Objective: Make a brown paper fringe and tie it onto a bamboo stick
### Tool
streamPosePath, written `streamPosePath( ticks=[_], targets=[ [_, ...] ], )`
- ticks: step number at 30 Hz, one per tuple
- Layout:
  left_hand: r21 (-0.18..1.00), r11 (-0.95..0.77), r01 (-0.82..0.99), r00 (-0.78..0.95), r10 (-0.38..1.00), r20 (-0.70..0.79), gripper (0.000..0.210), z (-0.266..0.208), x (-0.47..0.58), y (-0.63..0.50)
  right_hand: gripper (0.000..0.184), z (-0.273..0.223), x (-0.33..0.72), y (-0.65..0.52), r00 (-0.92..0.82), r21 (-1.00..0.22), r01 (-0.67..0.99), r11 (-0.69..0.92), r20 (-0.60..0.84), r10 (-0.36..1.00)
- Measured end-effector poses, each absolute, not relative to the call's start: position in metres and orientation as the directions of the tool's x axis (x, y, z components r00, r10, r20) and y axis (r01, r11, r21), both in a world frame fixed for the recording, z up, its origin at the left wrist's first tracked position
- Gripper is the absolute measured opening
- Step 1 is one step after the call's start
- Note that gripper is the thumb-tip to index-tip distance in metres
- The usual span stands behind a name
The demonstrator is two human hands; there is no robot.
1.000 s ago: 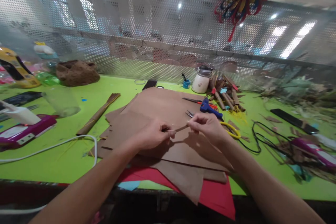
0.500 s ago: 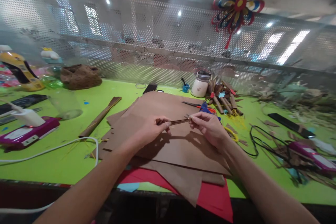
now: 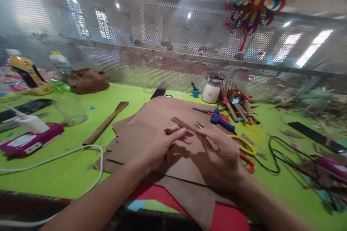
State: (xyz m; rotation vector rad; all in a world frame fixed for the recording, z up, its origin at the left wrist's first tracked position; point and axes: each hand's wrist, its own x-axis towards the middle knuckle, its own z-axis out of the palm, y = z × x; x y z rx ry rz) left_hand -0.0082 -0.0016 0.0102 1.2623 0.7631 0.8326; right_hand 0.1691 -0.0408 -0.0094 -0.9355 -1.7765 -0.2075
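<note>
In my right hand (image 3: 221, 148) a thin bundle of brown paper strips (image 3: 184, 124) is pinched between thumb and fingers, its free end fanned slightly and pointing up-left. My left hand (image 3: 165, 142) is just to the left, thumb and forefinger closed, with a small brown paper piece (image 3: 168, 130) showing at its knuckles. Both hands are above a stack of brown paper sheets (image 3: 151, 115). Scissors with a yellow and an orange handle (image 3: 248, 148) lie partly under my right hand; their metal tips show beyond it.
A blue glue gun (image 3: 221, 120) and another pair of scissors (image 3: 202, 110) lie behind my right hand. Rolled brown paper (image 3: 105, 124) is at the left, near a purple power strip (image 3: 40, 139) and white cable. A white jar (image 3: 211, 90) and small paper rolls (image 3: 238, 108) stand behind.
The strips were stretched between both hands; now their left end is free of my left hand and tilts up. My right hand has turned and come nearer. The view has shifted slightly.
</note>
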Motion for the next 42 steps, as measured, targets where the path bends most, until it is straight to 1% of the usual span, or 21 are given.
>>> streamPosePath(
  ticks=[5,9,11,14,15,16,18,21,24,26,28,30,32,33,37,40,42],
  targets=[
    [0.969,0.184,-0.163,0.459,0.884,-0.09,0.027,0.005,-0.008,0.002,0.03,-0.02,0.159,-0.047,-0.152,-0.357,0.648,0.673,0.806,0.573],
    [0.957,0.189,-0.221,0.441,0.894,-0.075,0.021,0.002,-0.01,0.003,0.033,-0.027,0.154,-0.048,-0.161,-0.411,0.603,0.683,0.777,0.609],
    [0.947,0.201,-0.251,0.426,0.901,-0.078,0.018,0.001,-0.01,0.003,0.031,-0.029,0.153,-0.047,-0.189,-0.433,0.576,0.693,0.755,0.628],
    [0.921,0.252,-0.296,0.42,0.901,-0.111,0.016,0.0,-0.01,0.004,0.019,-0.029,0.153,-0.046,-0.293,-0.485,0.532,0.694,0.663,0.688],
    [0.919,0.26,-0.296,0.418,0.9,-0.12,0.017,0.0,-0.009,0.004,0.015,-0.028,0.154,-0.046,-0.303,-0.506,0.527,0.683,0.639,0.707],
    [0.923,0.26,-0.284,0.416,0.901,-0.126,0.018,0.0,-0.009,0.004,0.011,-0.027,0.156,-0.046,-0.287,-0.527,0.533,0.662,0.624,0.727],
    [0.94,0.246,-0.237,0.425,0.896,-0.127,0.019,0.001,-0.009,0.005,0.009,-0.024,0.159,-0.044,-0.187,-0.578,0.563,0.59,0.607,0.773],
    [0.955,0.244,-0.171,0.495,0.859,-0.131,0.021,0.001,-0.008,0.004,0.018,-0.017,0.165,-0.039,-0.011,-0.704,0.567,0.428,0.513,0.858],
    [0.966,0.237,-0.104,0.572,0.809,-0.137,0.021,0.001,-0.006,0.001,0.023,-0.01,0.17,-0.033,0.06,-0.852,0.438,0.286,0.345,0.937],
    [0.973,0.226,-0.054,0.603,0.784,-0.149,0.022,0.001,-0.006,-0.001,0.026,-0.008,0.172,-0.029,0.062,-0.926,0.308,0.218,0.248,0.967],
    [0.976,0.217,-0.012,0.616,0.77,-0.164,0.022,0.002,-0.005,-0.002,0.029,-0.008,0.173,-0.027,0.047,-0.973,0.151,0.174,0.183,0.982],
    [0.978,0.209,0.013,0.626,0.761,-0.171,0.023,0.002,-0.006,-0.002,0.029,-0.008,0.173,-0.027,0.023,-0.991,0.0,0.136,0.136,0.99],
    [0.979,0.203,0.026,0.634,0.753,-0.173,0.025,0.001,-0.006,0.0,0.028,-0.008,0.174,-0.027,0.005,-0.991,-0.069,0.115,0.115,0.993],
    [0.979,0.202,0.031,0.637,0.751,-0.175,0.026,0.001,-0.006,0.0,0.028,-0.007,0.174,-0.028,0.0,-0.991,-0.057,0.118,0.118,0.993],
    [0.973,0.225,0.05,0.658,0.726,-0.201,0.026,-0.001,-0.006,0.002,0.024,-0.003,0.175,-0.029,0.004,-0.983,0.083,0.166,0.167,0.986],
    [0.968,0.242,0.061,0.701,0.681,-0.214,0.024,-0.004,-0.005,0.003,0.015,-0.004,0.175,-0.028,0.034,-0.981,0.091,0.172,0.175,0.984],
    [0.964,0.257,0.062,0.719,0.659,-0.222,0.023,-0.006,-0.006,0.004,0.014,-0.005,0.176,-0.027,0.048,-0.983,0.073,0.171,0.175,0.983]
  ],
)
